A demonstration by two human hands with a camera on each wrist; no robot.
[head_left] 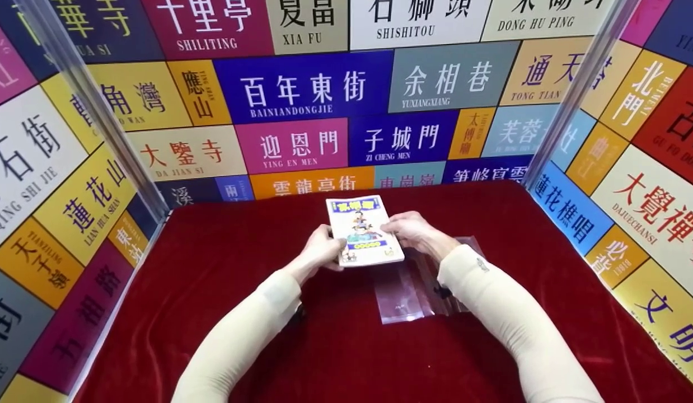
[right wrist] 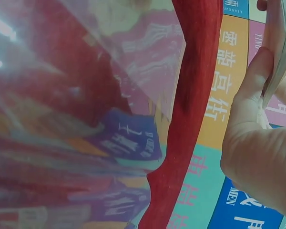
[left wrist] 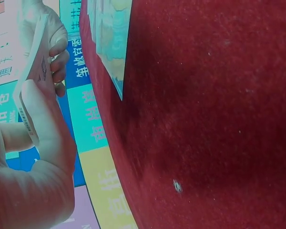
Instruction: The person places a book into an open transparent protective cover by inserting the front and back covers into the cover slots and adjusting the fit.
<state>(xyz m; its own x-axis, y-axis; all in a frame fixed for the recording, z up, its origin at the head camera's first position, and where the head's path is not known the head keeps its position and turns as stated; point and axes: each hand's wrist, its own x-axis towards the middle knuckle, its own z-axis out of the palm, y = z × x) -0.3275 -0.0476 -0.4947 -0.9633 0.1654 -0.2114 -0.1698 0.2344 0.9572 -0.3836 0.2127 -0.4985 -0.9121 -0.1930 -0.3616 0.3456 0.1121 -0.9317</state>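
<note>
Both hands hold a small paperback book (head_left: 366,226) with a white cover, a cartoon figure and a blue title band. My left hand (head_left: 323,247) grips its lower left side, thumb over the cover edge. On the opposite side my right hand (head_left: 412,228) pinches the right edge. The left wrist view shows the book (left wrist: 32,71) edge-on between the two hands. Its page edges (right wrist: 279,55) show beside the thumb in the right wrist view. Under the right forearm lies a clear plastic bag (head_left: 401,296), large and shiny in the right wrist view.
Dark red velvet cloth (head_left: 223,313) covers the table. Upright panels (head_left: 301,84) with coloured name blocks stand at the back and both sides. Clear corner posts (head_left: 108,112) join them. A small dark object (head_left: 443,291) shows by the right cuff.
</note>
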